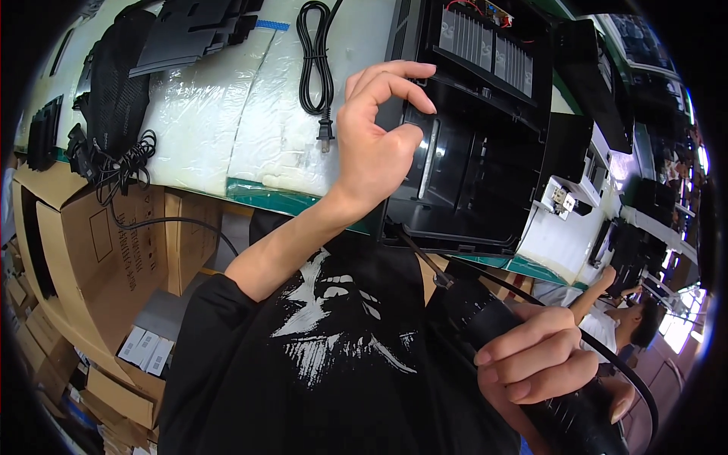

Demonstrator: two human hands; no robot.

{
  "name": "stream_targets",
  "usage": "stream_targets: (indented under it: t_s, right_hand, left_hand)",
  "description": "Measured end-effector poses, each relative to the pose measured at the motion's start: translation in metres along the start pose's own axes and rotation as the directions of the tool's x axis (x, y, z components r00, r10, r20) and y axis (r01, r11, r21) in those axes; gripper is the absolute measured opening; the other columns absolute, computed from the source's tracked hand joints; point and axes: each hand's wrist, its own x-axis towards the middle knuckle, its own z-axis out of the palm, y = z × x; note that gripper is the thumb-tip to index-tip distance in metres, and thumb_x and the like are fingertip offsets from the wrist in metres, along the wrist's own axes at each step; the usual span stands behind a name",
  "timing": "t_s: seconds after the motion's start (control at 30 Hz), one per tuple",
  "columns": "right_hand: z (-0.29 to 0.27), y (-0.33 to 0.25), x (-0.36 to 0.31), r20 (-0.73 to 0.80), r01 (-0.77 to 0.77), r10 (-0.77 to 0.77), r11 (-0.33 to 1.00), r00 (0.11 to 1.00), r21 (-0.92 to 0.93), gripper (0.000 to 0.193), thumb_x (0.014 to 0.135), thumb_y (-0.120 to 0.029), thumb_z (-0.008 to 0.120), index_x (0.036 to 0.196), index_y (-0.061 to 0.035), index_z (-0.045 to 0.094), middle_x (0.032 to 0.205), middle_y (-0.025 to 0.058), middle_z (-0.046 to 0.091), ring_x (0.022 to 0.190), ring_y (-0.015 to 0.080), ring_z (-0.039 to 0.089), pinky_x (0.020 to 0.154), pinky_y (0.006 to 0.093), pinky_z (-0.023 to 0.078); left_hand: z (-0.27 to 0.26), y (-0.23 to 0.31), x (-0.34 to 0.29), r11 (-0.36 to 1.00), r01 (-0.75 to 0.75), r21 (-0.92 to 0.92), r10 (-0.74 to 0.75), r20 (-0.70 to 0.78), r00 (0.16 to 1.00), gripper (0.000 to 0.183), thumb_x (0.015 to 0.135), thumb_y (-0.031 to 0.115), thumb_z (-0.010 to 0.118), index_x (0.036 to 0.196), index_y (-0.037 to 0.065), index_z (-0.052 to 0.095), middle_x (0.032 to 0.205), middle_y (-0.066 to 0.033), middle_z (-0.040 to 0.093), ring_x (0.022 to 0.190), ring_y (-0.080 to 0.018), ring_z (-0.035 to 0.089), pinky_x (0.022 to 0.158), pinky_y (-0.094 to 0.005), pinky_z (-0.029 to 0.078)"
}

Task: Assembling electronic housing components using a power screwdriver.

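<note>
My left hand (379, 136) is raised over the left edge of a large black housing (500, 193). Its fingers curve apart from the thumb, and nothing shows between them. Two grey finned metal panels (485, 54) sit in the housing's far part, with red wires beside a small circuit board. Down at the lower right, my right hand (542, 356) wraps round a black corded electric screwdriver (485, 315). The tool's thin shaft points up and left, toward the near edge of the housing. Part of the grip is hidden behind my fingers.
A coiled black power cord (315, 61) lies on the film-covered white bench mat (265, 144). Black plastic parts (189, 34) and a dark bag-like bundle with cables (117, 98) are farther left. Cardboard boxes (106, 243) stand below. Another person (618, 322) sits at the right.
</note>
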Motion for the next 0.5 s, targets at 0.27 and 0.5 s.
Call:
stream_targets:
  t_s: [0.27,0.5]
  right_hand:
    - [-0.001,0.004,0.002,0.056,-0.044,0.046,0.999,0.997,-0.026,0.009,0.075,0.005,0.062,0.078,0.0005,0.055,0.067,0.0160,0.063,0.059,0.0261,0.063,0.045,0.0248,0.039]
    - [0.009,0.013,0.008,0.041,-0.019,0.021,0.999,0.999,-0.039,0.007,0.075,0.004,0.062,0.078,0.0027,0.056,0.065,0.0170,0.062,0.055,0.0268,0.062,0.045,0.0258,0.045]
  left_hand:
    - [-0.001,-0.001,0.000,0.999,-0.017,0.039,0.015,0.047,0.999,0.029,0.054,-0.013,0.047,0.076,0.004,0.054,0.113,-0.0083,0.060,0.107,-0.0182,0.048,0.089,-0.0255,0.035]
    - [0.001,0.001,0.001,1.000,-0.002,0.022,0.002,-0.005,1.000,0.029,0.054,-0.011,0.045,0.073,0.006,0.058,0.105,-0.0028,0.063,0.106,-0.0251,0.046,0.093,-0.0333,0.035]
